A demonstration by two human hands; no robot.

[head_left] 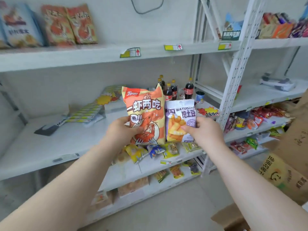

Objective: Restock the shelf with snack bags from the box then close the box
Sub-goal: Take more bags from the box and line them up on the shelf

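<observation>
- The left hand [122, 130] grips the orange shrimp bag [145, 112] at its lower left edge, thumb on the front and fingers curled behind.
- The right hand [202, 130] pinches the purple potato bag [180, 120] at its lower right edge, thumb pressed flat on the print.
- Both bags stand upright with their long axes vertical, side by side with their inner edges meeting. The purple one is shorter and narrower.
- They hang in the air in front of the middle shelf [41, 147]. Its bare white board lies below and to the left, so the left hand is nearer that stretch. The right hand is nearer the cola bottles [173, 90] at the back.
- Orange bags [68, 25] of like colour lean on the top shelf [83, 54], up and to the left of the shrimp bag, which is probably where it belongs.
- The bags are glossy film, puffed with air and crimped along the top. They would likely dent and slip under a hard squeeze.
- The shelf boards look like smooth painted metal.
- The cardboard box [293, 147] sits at the right edge, well apart from both hands. It is blurred there, so I cannot tell how its flaps stand.
</observation>
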